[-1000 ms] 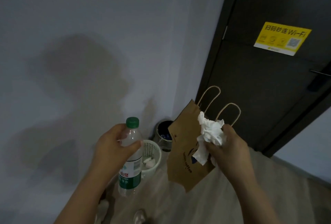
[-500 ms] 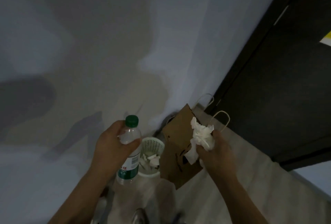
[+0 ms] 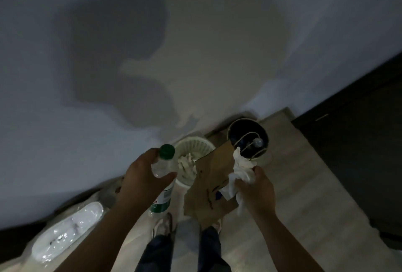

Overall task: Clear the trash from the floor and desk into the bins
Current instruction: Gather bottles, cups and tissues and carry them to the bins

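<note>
Two grips: left hand round bottle, right hand clutching tissue that half-hides bag.

1 wide-angle camera on the person's head faces steeply down, near the left hand and right hand, toward the floor and wall ahead.

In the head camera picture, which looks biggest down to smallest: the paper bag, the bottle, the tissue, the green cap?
1. Bag, biggest.
2. Bottle and tissue: about alike and each partly hidden, so I can't rank them.
3. Cap, smallest.
</note>
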Available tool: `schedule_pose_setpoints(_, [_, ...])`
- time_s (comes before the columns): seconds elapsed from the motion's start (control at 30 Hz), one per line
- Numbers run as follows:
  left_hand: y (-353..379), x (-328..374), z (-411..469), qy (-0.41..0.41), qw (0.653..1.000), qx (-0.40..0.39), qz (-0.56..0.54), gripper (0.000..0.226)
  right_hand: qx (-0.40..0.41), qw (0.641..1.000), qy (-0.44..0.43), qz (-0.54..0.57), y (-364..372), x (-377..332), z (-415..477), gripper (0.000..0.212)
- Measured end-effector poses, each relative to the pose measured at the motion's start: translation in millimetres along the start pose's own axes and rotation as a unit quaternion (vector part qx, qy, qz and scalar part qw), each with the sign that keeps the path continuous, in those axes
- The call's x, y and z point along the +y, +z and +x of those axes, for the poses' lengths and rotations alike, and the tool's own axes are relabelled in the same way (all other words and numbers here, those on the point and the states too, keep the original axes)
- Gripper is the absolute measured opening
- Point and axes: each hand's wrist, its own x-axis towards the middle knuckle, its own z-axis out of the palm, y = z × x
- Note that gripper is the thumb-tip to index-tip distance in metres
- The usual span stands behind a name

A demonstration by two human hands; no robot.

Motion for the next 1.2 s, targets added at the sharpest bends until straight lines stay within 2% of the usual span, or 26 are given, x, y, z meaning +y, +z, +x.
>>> schedule_pose_setpoints(0.13, [33, -29, 11, -0.036, 0.999, 0.003, 0.014, 0.052, -0.027, 0.999, 0.019, -0.005, 32, 19, 42, 0.021])
schedule_pose_setpoints(0.27, [64, -59, 24, -0.050, 0.998, 0.003, 0.030, 0.055, -0.037, 0.998, 0.047, 0.003, 66, 38, 81, 0.027])
schedule_pose_setpoints(0.5, [113, -112, 53, -0.079, 0.996, -0.005, 0.039, 0.054, -0.003, 1.000, 0.019, -0.025, 137, 66, 145, 0.041])
schedule_pose_setpoints(0.83, [158, -173, 92, -0.087, 0.994, -0.032, 0.056, 0.053, -0.002, 0.998, 0.063, -0.021, 225, 107, 212, 0.048])
schedule_pose_setpoints(1.1, [163, -180, 108, -0.072, 0.994, -0.043, 0.072, 0.053, -0.008, 0.986, 0.059, -0.158, 248, 109, 224, 0.050])
schedule_pose_setpoints(1.2, [165, -179, 110, -0.072, 0.994, -0.046, 0.066, 0.051, -0.038, 0.982, 0.033, -0.185, 248, 106, 223, 0.049])
